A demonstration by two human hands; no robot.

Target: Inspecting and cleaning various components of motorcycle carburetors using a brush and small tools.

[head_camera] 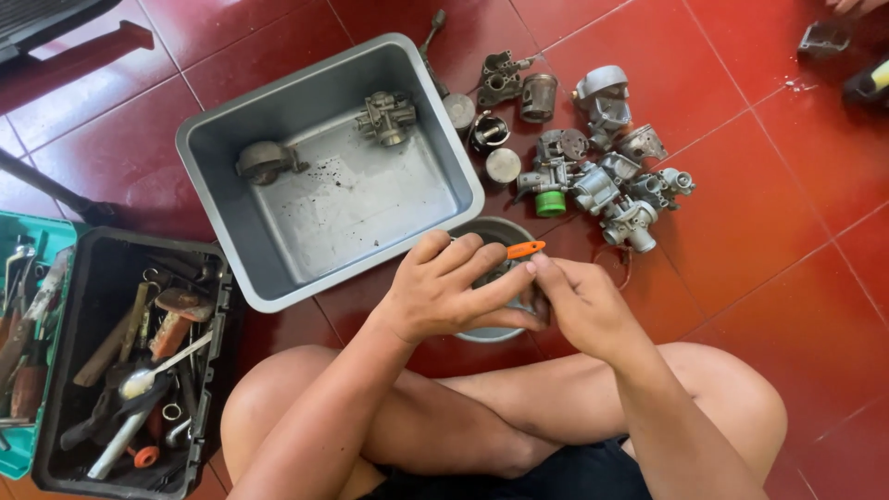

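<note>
My left hand point(443, 292) and my right hand point(579, 306) meet over a small round metal bowl point(500, 231) on the red tile floor. A small orange-handled tool point(525, 249) sticks up between the fingertips; the right hand's fingers pinch it. The left hand's fingers curl around something small that I cannot make out. My crossed bare legs lie below the hands.
A grey plastic tub point(213, 139) holds two carburetor parts point(387, 117). A cluster of carburetors and metal parts point(593, 176) lies to its right. An open black toolbox point(130, 361) with several tools sits at left. Another person's hand point(847, 6) shows at the top right.
</note>
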